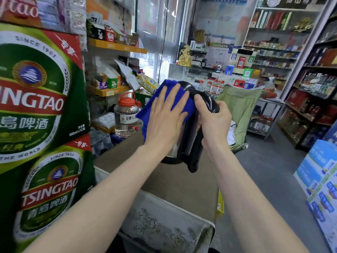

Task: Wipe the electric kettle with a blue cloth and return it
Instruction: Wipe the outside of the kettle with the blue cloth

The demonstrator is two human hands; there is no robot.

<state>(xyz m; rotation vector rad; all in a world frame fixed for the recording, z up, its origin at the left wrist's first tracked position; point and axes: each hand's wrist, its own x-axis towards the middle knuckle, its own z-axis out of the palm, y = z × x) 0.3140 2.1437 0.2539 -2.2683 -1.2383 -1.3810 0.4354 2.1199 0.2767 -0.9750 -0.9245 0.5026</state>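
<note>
The electric kettle (189, 136), steel-bodied with a black lid and black handle, is held above a brown cardboard surface (173, 181) in the middle of the view. My right hand (214, 119) grips the top of its handle. My left hand (165, 117) lies flat with fingers spread on a blue cloth (145, 114), pressing it against the kettle's left side and lid. The cloth hides most of the kettle's body.
Stacked green beer cartons (40, 110) stand close on the left. A clear jar with a red lid (126, 115) sits behind the cardboard surface. Shelves of goods line the right wall (310, 88). A green sack (240, 105) is behind the kettle; blue-white boxes (321, 181) stand at the right.
</note>
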